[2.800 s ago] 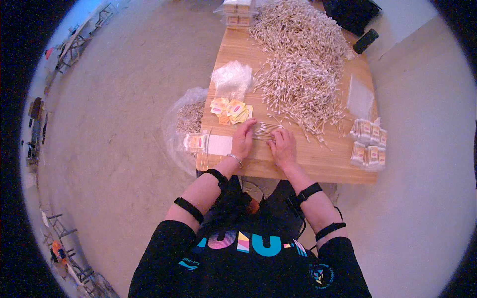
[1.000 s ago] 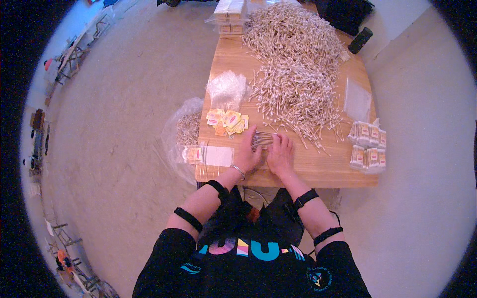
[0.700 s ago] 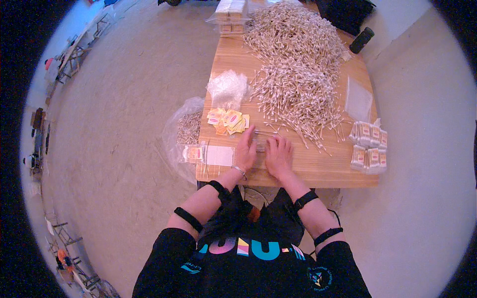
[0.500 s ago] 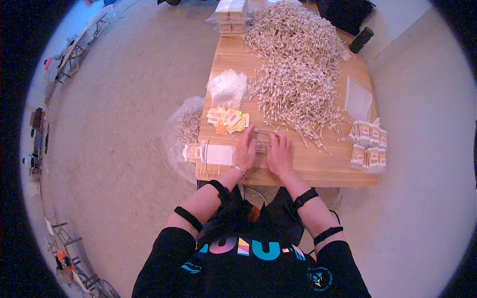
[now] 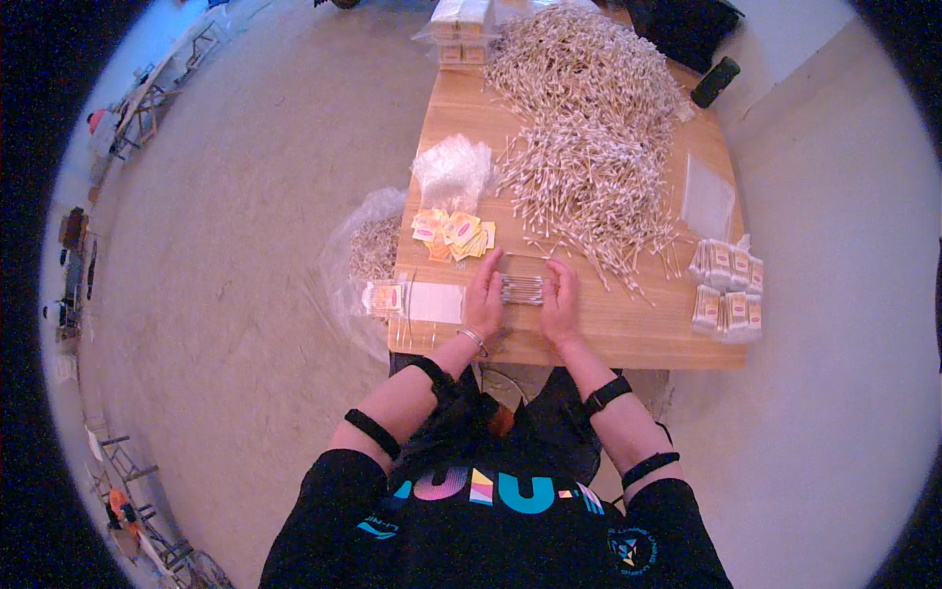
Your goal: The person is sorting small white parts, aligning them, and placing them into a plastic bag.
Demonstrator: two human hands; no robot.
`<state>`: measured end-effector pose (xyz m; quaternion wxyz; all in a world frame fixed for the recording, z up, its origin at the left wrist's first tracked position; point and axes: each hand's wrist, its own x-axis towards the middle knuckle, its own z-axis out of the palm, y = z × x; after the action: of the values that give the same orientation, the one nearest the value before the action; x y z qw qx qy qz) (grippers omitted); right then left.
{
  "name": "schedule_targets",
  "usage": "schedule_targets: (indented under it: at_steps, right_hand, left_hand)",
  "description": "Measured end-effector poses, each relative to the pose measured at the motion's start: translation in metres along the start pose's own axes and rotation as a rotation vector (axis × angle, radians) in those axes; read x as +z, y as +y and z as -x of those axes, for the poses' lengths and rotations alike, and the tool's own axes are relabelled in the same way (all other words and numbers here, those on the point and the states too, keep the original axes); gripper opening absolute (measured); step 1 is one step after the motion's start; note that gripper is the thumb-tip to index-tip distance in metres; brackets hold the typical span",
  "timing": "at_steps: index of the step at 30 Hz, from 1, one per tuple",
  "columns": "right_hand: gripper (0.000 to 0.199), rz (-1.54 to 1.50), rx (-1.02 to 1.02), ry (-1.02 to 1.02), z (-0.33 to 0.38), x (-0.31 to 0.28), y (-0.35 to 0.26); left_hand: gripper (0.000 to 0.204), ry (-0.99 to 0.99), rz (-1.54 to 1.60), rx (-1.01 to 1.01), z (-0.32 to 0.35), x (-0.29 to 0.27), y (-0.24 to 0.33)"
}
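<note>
A small row of cotton swabs [image 5: 522, 290] lies crosswise on the wooden table between my hands. My left hand [image 5: 484, 302] is at its left ends and my right hand [image 5: 559, 304] at its right ends, both with fingers stretched forward and palms facing inward. A stray swab lies just beyond the row, near the fingertips. Left of my left hand is a white rectangular card or pad [image 5: 437, 303], with a filled packet of swabs [image 5: 384, 297] beside it. Yellow-and-white label cards [image 5: 456, 232] are scattered beyond my left hand.
A large heap of loose swabs [image 5: 599, 128] covers the table's far middle. Clear plastic bags [image 5: 451, 172] sit at left, a flat bag stack [image 5: 707, 196] at right. Filled packets [image 5: 726, 290] line the right edge. A black cylinder [image 5: 715, 81] stands far right; wrapped packages [image 5: 461, 31] far left.
My right hand has shifted slightly right and its fingers have straightened from over the swabs. More of the swab row now shows between my hands. My left hand has barely moved.
</note>
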<state>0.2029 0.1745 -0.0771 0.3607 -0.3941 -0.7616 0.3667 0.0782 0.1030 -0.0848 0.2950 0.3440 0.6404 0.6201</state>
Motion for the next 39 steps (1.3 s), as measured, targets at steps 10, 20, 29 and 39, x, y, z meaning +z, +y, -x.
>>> schedule_targets:
  at_steps: [10,20,29,39]
  right_hand:
    - [0.063,0.101,-0.052,-0.186,0.008,0.025,-0.020]
    - [0.091,0.917,-0.144,-0.663,0.025,0.000,-0.060]
    - [0.089,0.925,-0.154,-0.643,0.026,0.005,-0.055]
    - [0.082,0.836,-0.260,-0.602,0.031,0.007,-0.046]
  left_hand:
    - [0.047,-0.025,0.106,-0.021,-0.001,0.000,0.004]
    - [0.050,-0.105,0.209,-0.096,-0.002,-0.011,0.007]
    - [0.053,-0.140,0.203,-0.104,-0.002,-0.012,0.004]
    - [0.057,-0.089,0.365,-0.125,-0.004,-0.008,-0.008]
